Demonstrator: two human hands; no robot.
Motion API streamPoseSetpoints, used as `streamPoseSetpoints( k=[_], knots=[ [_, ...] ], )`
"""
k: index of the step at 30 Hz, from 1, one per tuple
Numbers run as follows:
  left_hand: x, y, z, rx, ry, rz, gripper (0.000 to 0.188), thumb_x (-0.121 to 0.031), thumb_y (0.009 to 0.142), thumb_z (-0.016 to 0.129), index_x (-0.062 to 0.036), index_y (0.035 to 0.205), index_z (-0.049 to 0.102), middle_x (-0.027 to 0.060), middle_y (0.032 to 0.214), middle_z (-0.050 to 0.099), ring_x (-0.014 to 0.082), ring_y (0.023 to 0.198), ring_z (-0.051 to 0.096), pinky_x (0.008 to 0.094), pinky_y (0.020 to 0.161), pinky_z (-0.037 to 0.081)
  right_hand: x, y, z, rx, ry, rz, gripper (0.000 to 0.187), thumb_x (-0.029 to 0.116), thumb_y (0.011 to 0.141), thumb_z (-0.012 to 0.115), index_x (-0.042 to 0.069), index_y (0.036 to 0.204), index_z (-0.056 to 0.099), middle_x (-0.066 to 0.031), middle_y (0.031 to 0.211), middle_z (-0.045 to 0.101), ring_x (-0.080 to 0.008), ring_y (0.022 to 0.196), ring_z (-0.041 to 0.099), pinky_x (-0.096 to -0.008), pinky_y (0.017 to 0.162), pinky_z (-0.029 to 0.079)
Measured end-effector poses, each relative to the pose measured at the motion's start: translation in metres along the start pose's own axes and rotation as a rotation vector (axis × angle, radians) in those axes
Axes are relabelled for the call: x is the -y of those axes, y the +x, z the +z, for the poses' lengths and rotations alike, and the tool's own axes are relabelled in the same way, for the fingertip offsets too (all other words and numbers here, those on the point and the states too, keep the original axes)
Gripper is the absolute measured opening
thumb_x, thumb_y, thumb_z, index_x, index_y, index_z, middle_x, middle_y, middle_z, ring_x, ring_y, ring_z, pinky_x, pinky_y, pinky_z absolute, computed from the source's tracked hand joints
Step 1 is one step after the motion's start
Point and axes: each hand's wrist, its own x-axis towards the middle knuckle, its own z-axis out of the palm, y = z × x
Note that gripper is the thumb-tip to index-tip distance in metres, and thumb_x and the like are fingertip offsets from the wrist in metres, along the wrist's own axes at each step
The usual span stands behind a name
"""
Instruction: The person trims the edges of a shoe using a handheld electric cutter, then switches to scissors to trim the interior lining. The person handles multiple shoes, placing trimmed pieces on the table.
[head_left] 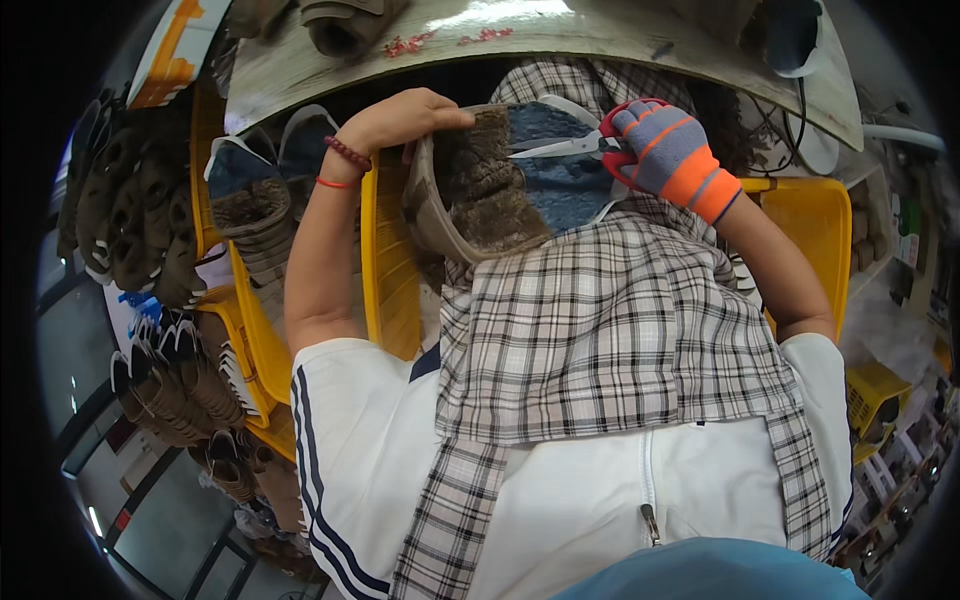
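A boot upper (500, 205) lies across my lap, its fuzzy brown lining and dark blue fabric part facing up. My bare left hand (405, 125) grips its left edge, the thumb along the top and the other fingers mostly hidden. In a grey and orange glove, my right hand (665, 150) is closed around the red handles of a pair of scissors (560, 148). The silver blades point left over the blue fabric. Whether they touch it I cannot tell. A checked apron (590, 330) covers my lap beneath the upper.
Ahead is a pale worktable (560, 35) with small red scraps (408, 46) and a rolled brown piece (345, 25). Yellow crates (392, 270) stand to my left, with stacked boot uppers (250, 205) beside them. Another yellow crate (815, 225) is at my right.
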Motion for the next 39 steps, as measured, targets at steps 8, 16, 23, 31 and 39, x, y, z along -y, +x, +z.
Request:
streamPoseSetpoints(
  k=[8,16,23,31,39],
  knots=[
    [0.077,-0.028,0.124,-0.448,-1.478,0.253,0.039,-0.023,0.094,0.047,0.0021,0.123,0.05,0.0107,0.112,0.06,0.0195,0.098,0.059,0.0336,0.087,0.049,-0.006,-0.012,0.014,-0.036,0.027,-0.037,0.028,0.027,0.068,0.073,0.015,0.09,0.061,-0.0054,0.083,0.06,-0.0236,0.076,0.059,-0.0351,0.068,0.049],
    [0.058,-0.039,0.19,-0.819,-1.822,-0.138,0.037,-0.025,0.095,0.043,-0.004,0.125,0.049,0.0125,0.111,0.062,0.0229,0.093,0.061,0.0358,0.091,0.046,-0.002,0.0,0.019,0.058,-0.07,-0.046,0.031,0.027,0.066,0.074,0.016,0.092,0.061,-0.0045,0.084,0.059,-0.0225,0.077,0.059,-0.035,0.068,0.049],
    [0.048,-0.039,0.178,-0.775,-1.911,-0.142,0.041,-0.024,0.096,0.041,-0.0053,0.132,0.041,0.0128,0.122,0.056,0.0183,0.085,0.061,0.0271,0.067,0.054,-0.008,0.005,0.022,0.031,-0.14,-0.102,0.031,0.026,0.066,0.074,0.014,0.091,0.06,-0.0043,0.085,0.059,-0.0229,0.078,0.059,-0.0344,0.07,0.048],
    [0.045,-0.04,0.176,-0.79,-1.876,-0.151,0.04,-0.023,0.096,0.039,-0.0038,0.131,0.042,0.0139,0.12,0.057,0.0171,0.087,0.062,0.0264,0.064,0.055,-0.009,0.001,0.008,0.025,-0.07,-0.071,0.025,0.027,0.072,0.07,0.012,0.089,0.059,-0.0063,0.083,0.06,-0.0242,0.078,0.059,-0.0347,0.067,0.048],
    [0.036,-0.043,0.17,-0.796,-1.916,-0.156,0.038,-0.02,0.096,0.04,-0.0024,0.129,0.043,0.0152,0.118,0.058,0.0195,0.087,0.063,0.0293,0.072,0.054,-0.008,0.007,0.014,-0.016,-0.136,-0.134,0.026,0.028,0.071,0.071,0.016,0.092,0.061,-0.0028,0.083,0.059,-0.0209,0.078,0.059,-0.033,0.071,0.048]
  ],
)
